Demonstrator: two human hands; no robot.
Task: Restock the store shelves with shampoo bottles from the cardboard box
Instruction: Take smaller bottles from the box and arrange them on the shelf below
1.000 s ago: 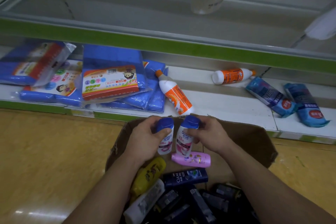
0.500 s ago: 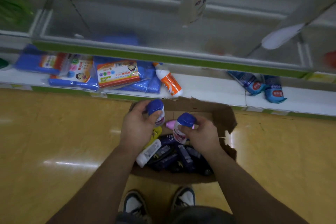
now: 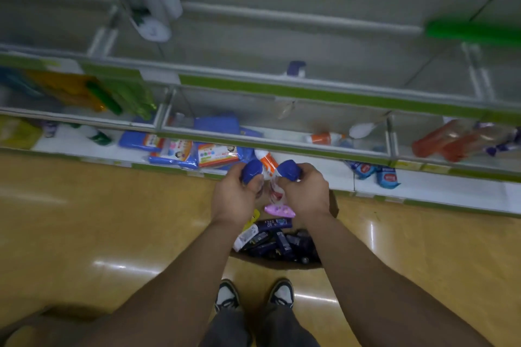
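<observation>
Grip check: left hand (image 3: 235, 197) was curled round a blue-capped bottle (image 3: 251, 172), cap up. Right hand (image 3: 306, 193) held a second blue-capped bottle (image 3: 288, 170) the same way. Both bottles were at frame centre, close side by side, above the cardboard box (image 3: 267, 262). Box stood on the floor (image 3: 112, 205), just above the person's shoes (image 3: 227, 294) in the frame. Inside it: a pink bottle (image 3: 279, 210) at the upper end, a heap of dark bottles (image 3: 277, 239) below that. Behind the caps an orange-and-white bottle (image 3: 267, 162) lay on the bottom shelf (image 3: 423, 189), with blue packs (image 3: 174, 152) to its left.
</observation>
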